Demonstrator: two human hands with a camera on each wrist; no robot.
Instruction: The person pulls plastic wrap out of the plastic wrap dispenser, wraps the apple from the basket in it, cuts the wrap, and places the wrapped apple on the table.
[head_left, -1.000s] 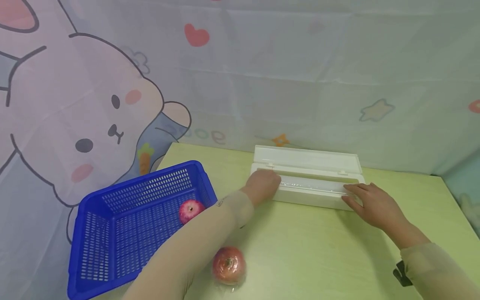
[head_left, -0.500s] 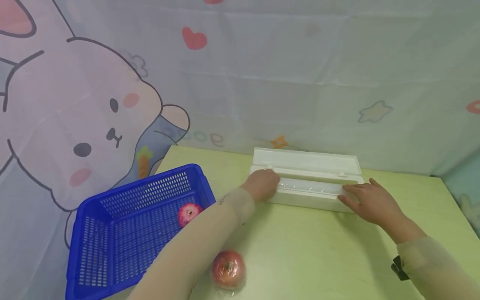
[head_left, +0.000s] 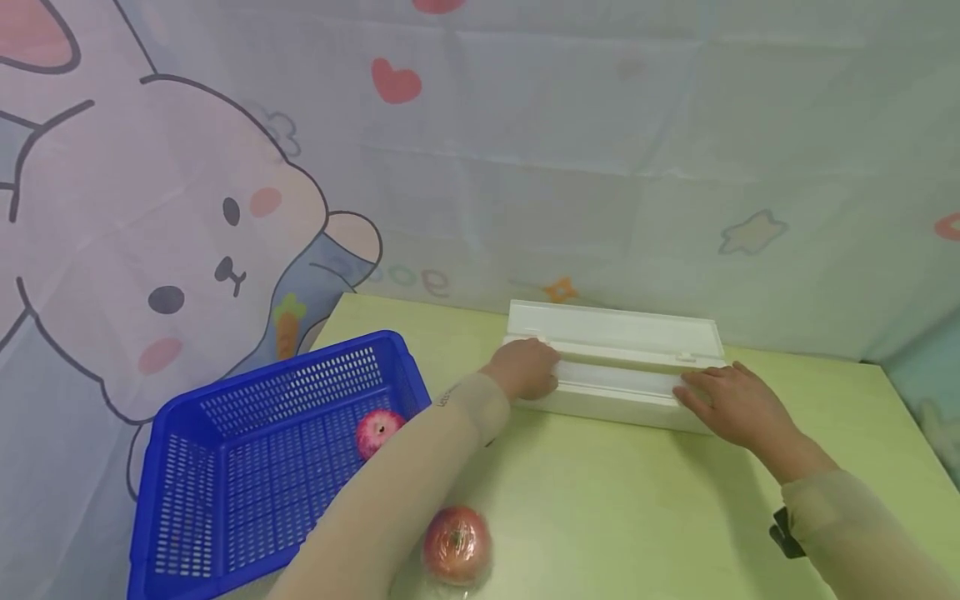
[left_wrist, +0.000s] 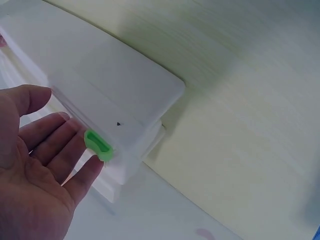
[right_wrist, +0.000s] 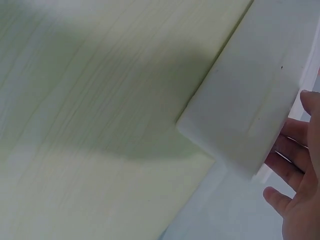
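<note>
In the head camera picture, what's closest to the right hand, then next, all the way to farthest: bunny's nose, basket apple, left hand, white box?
1. White box: right hand at its right end.
2. Left hand: at its left end.
3. Basket apple: farther left, inside the blue basket.
4. Bunny's nose: farthest left, on the backdrop.
</note>
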